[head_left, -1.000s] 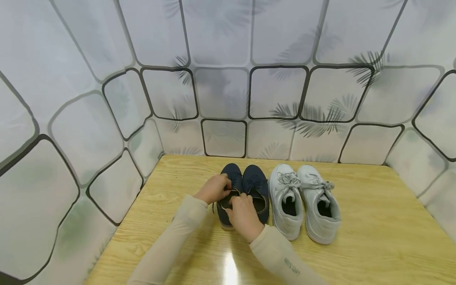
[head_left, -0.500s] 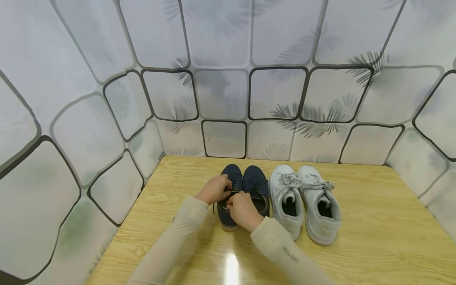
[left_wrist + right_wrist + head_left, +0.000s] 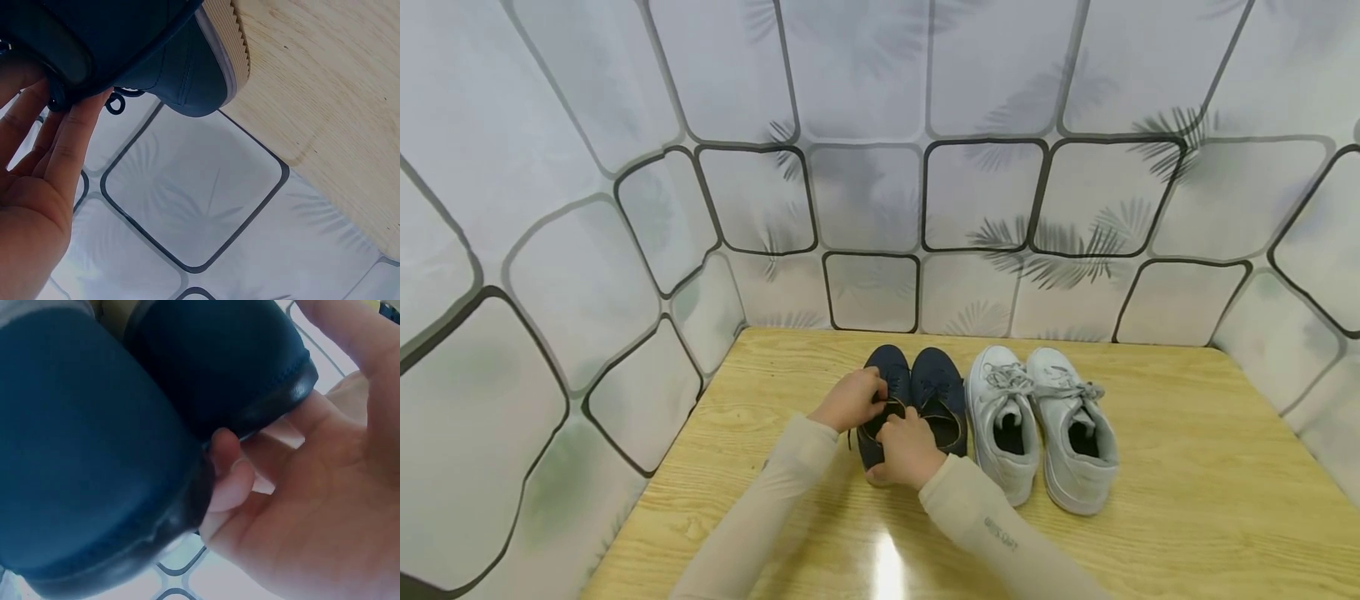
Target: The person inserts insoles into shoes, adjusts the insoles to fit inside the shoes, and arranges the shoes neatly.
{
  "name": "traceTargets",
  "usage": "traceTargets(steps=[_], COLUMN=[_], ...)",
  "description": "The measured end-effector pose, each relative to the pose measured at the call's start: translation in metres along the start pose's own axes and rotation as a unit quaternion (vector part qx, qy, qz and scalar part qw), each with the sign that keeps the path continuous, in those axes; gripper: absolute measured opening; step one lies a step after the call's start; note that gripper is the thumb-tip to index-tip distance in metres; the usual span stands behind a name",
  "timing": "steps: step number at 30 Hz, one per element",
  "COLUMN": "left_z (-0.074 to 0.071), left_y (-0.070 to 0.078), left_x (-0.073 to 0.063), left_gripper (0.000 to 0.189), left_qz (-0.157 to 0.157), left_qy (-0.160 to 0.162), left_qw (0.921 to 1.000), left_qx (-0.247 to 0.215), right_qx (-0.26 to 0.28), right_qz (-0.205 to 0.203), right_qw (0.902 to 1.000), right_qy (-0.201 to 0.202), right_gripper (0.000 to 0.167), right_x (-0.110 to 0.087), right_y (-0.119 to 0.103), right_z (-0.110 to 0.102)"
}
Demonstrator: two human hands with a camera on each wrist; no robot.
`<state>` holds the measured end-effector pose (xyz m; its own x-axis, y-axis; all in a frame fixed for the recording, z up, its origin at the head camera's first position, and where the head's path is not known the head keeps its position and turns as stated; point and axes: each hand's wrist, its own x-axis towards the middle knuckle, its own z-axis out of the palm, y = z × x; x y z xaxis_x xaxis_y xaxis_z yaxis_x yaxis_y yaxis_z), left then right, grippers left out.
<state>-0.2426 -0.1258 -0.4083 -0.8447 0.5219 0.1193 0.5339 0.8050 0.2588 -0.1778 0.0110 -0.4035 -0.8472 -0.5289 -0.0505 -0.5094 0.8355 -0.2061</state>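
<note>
A pair of navy lace-up shoes stands side by side on the table, toes toward the wall. My left hand (image 3: 850, 400) holds the left navy shoe (image 3: 888, 362) near its tongue and laces. In the left wrist view, fingers (image 3: 74, 147) touch the shoe's collar beside a small lace loop (image 3: 114, 104). My right hand (image 3: 913, 452) grips the same shoe's heel, thumb low at the back, fingers at the collar. In the right wrist view, two curled fingertips (image 3: 232, 487) show between both heels. The right navy shoe (image 3: 934, 367) sits close alongside, partly covered by my right hand.
Just right of the navy pair stand two white lace-up sneakers, a nearer one (image 3: 1018, 475) and a farther one (image 3: 1075, 483). The wooden table (image 3: 1210, 450) meets a patterned curtain (image 3: 872, 200) at the back and sides.
My right hand has shifted from the left navy shoe's opening to its heel, with the thumb now lower at the back. My left hand and all the shoes stay about where they were.
</note>
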Motion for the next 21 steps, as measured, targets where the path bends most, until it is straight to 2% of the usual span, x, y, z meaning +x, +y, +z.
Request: traceTargets(steps=[8,13,17,21], left_z=[0.001,0.003,0.005,0.004], left_y=[0.002,0.002,0.005,0.020], left_x=[0.002,0.001,-0.008,-0.025], left_gripper=[0.004,0.004,0.005,0.010], left_qz=[0.003,0.000,-0.021,-0.082], left_qy=[0.004,0.009,0.042,0.113], left_qw=[1.0000,1.0000,0.9984,0.9894], left_qx=[0.007,0.002,-0.031,-0.041], right_qx=[-0.062,-0.070,-0.047,-0.032], right_qz=[0.021,0.016,-0.018,-0.048], right_qw=[0.9968,0.9958,0.9987,0.9937], right_qy=[-0.046,-0.057,0.002,0.096], right_gripper=[0.041,0.034,0.034,0.038], right_x=[0.007,0.009,0.000,-0.016], right_y=[-0.004,-0.002,0.004,0.008], right_z=[-0.005,-0.003,0.002,0.007])
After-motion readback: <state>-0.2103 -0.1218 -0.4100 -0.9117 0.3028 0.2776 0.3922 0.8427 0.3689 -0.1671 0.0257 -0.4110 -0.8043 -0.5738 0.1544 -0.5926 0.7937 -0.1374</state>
